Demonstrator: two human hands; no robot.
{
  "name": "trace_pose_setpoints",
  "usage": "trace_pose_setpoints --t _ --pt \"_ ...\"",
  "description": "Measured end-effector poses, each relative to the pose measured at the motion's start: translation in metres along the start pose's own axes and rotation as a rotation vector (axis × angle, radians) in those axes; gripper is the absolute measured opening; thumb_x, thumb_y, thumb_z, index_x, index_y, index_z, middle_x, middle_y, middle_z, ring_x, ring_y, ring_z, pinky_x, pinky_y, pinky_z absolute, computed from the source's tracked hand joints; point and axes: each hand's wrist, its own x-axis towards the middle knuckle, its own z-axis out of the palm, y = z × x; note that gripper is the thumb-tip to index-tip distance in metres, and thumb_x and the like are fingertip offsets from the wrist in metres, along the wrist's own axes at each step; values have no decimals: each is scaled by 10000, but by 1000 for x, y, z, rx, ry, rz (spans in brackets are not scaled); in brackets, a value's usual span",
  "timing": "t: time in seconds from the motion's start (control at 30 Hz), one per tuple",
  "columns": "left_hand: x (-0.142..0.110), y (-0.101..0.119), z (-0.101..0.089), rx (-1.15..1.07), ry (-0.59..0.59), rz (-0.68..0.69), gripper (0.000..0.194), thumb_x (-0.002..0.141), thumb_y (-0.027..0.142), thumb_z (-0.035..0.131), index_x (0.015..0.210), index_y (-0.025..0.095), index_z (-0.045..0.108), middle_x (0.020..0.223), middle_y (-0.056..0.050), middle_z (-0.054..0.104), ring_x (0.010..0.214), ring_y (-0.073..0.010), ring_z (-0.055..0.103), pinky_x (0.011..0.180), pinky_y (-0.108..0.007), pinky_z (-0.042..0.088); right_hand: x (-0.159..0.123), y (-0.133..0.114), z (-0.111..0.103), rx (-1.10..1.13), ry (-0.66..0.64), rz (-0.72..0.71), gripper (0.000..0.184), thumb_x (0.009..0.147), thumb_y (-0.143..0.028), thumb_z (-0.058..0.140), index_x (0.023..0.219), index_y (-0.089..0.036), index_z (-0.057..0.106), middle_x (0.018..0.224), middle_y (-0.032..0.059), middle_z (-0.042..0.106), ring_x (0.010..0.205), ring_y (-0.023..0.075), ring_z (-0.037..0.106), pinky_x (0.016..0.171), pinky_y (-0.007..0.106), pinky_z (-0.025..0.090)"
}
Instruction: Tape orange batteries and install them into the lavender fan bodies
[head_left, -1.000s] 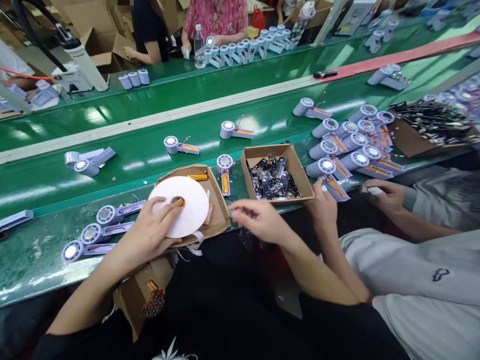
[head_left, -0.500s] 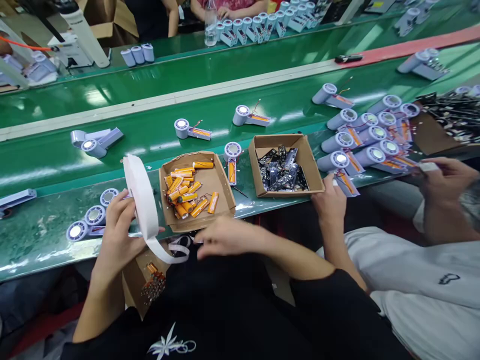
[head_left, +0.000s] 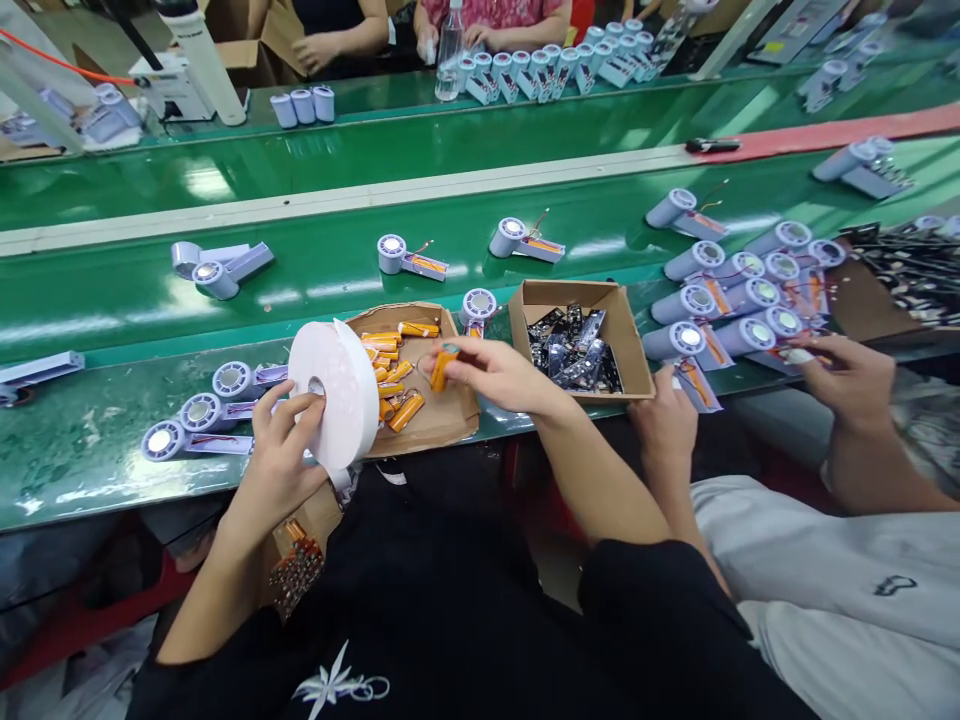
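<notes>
My left hand [head_left: 289, 445] grips a large roll of white tape [head_left: 330, 390], fingers at its core, tilted on edge in front of the green bench. Over the right part of a shallow cardboard tray [head_left: 442, 425], my right hand [head_left: 491, 372] pinches an orange cylindrical battery [head_left: 444, 368] between thumb and fingers. More orange batteries [head_left: 405, 410] lie loose in the tray, partly hidden behind the roll. Just behind the right hand stands a lilac handheld fan body [head_left: 478, 304], its handle partly covered by that hand.
A cardboard box of dark circuit boards [head_left: 576, 350] stands to the right. Several lilac fan bodies [head_left: 201, 412] lie at left, others on the green belt [head_left: 322, 290]. A co-worker's hands [head_left: 667, 415] handle a fan at right. A box of orange parts [head_left: 300, 570] sits below the bench edge.
My right hand has moved up from below the tray's front edge and now holds a battery. The tape roll has turned its flat side toward me and shifted right.
</notes>
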Motion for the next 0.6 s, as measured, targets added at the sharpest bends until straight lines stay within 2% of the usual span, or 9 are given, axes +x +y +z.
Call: trace_pose_setpoints --t 0.07,0.1,0.17,0.23,0.33,0.43,0.5,0.6 --pt "1 1 0 22 -7 17 790 923 100 728 1632 284 432 1378 -173 651 1522 -451 477 1231 -663 482 -8 -3 8 418 217 30 487 1037 -606 676 1413 -296 655 1160 61 780 1058 237 740 952 404 608" --pt "2 1 0 33 -9 22 788 925 89 723 1634 276 435 1379 -176 653 1523 -452 472 1230 -662 480 -12 -6 15 572 275 41 524 994 -591 732 1421 -309 620 1098 37 755 990 221 729 909 385 608" --pt "5 2 1 53 -18 30 809 918 62 718 1650 260 434 1387 -185 656 1523 -455 463 1228 -660 477 -18 -13 31 756 296 82 539 924 -477 808 1387 -316 584 959 -14 675 830 183 669 807 344 587" --pt "7 4 1 67 -29 43 865 893 29 719 1675 253 426 1399 -189 662 1519 -455 458 1226 -656 477 -23 -19 42 813 272 113 487 891 -384 811 1308 -309 570 874 -49 596 704 151 573 703 308 538" --pt "8 6 0 85 -41 68 965 830 -35 707 1705 250 418 1399 -182 678 1513 -451 456 1229 -645 475 -31 -29 41 651 260 74 354 930 -357 799 1208 -297 587 893 -44 590 681 133 520 662 286 501" --pt "9 9 -1 127 -40 91 984 800 -60 705 1701 238 447 1386 -172 701 1504 -441 453 1210 -603 489 -35 -38 27 272 288 -48 242 961 -378 825 1150 -266 724 1063 34 696 928 185 658 860 345 584" --pt "10 12 -2 169 -40 109 937 827 -45 719 1689 236 480 1370 -160 724 1486 -421 460 1188 -560 498 -34 -43 19 95 319 -106 239 954 -410 850 1135 -258 819 1149 71 767 1073 235 714 985 399 605" --pt "13 17 -3 230 -33 152 836 907 3 745 1677 237 518 1321 -128 770 1434 -364 499 1187 -499 482 -33 -47 16 6 397 -72 310 927 -422 879 1189 -257 883 1098 54 853 999 250 785 938 403 661"
